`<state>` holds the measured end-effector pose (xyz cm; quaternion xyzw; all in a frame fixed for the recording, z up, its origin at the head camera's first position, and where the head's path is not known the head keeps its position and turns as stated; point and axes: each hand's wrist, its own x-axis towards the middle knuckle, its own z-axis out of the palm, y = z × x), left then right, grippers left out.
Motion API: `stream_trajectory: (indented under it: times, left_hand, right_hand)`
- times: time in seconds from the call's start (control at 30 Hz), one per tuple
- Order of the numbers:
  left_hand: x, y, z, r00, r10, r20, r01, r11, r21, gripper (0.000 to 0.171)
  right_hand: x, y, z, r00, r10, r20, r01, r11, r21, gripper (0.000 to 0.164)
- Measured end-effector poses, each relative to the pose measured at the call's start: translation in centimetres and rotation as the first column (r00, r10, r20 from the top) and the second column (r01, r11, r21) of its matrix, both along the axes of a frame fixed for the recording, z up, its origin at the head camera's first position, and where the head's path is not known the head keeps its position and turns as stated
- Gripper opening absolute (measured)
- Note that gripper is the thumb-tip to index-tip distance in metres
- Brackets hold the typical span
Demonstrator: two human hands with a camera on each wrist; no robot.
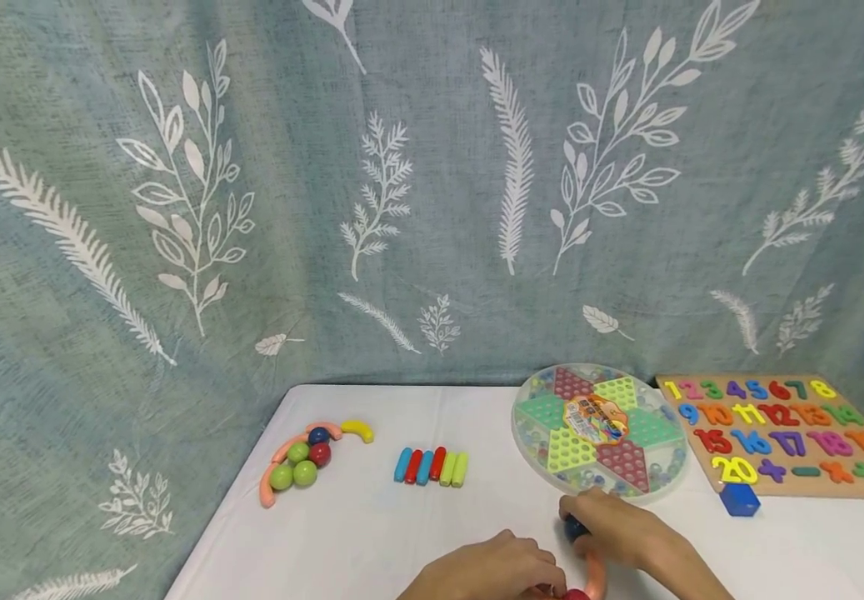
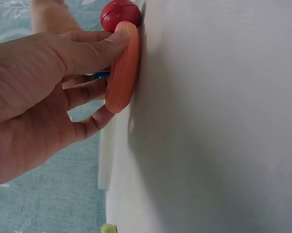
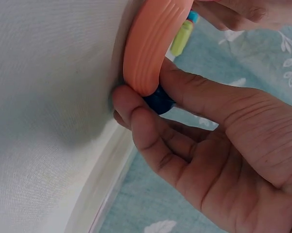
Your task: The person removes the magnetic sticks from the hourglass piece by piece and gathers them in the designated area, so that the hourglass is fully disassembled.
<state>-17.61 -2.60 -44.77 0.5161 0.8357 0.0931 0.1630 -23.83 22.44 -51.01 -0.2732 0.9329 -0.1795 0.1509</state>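
My left hand pinches an orange, ridged, elongated toy piece between thumb and fingers at the table's surface. Just beyond its tip sits a red ball, seen in part at the bottom of the head view. My right hand holds a dark blue ball between thumb and fingertips. A curved, ridged, salmon-coloured piece lies against that ball, its end beside the right thumb. In the head view this curved piece runs from the right hand down to the red ball.
Left on the white table lies a group of green balls, other balls, salmon curved pieces and a toy banana. Several coloured sticks stand mid-table. Behind the right hand are a round Chinese checkers board, number board and blue cube.
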Motion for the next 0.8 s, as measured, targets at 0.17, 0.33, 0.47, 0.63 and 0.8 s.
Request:
stream_trajectory:
  times: [0.17,0.33,0.47,0.63,0.8]
  left_hand:
    - [-0.2,-0.3,0.1,1.0,-0.006,0.015,0.007,0.999,-0.034,0.023]
    - [-0.4,-1.2,0.5,0.999,0.038,0.033,-0.036,0.999,-0.04,0.016]
    - [-0.4,-1.8,1.4,0.987,0.161,0.017,-0.16,0.986,-0.044,0.016]
    - [-0.8,-1.3,-1.2,0.884,0.467,0.031,-0.467,0.884,-0.026,0.022]
    - [-1.2,-0.5,-3.5,0.797,0.578,0.173,-0.577,0.814,-0.062,0.016]
  right_hand:
    - [-0.1,0.1,-0.4,1.0,-0.002,0.005,0.002,1.0,0.011,0.029]
    - [-0.4,0.3,-0.8,1.0,0.016,-0.007,-0.016,1.0,0.011,0.03]
    - [-0.2,0.1,-0.7,1.0,0.015,-0.017,-0.014,1.0,0.028,0.031]
    - [1.6,-1.5,3.1,1.0,-0.021,-0.015,0.022,0.999,0.04,0.03]
    - [0.2,-0.3,0.4,1.0,0.009,-0.008,-0.009,0.999,0.042,0.032]
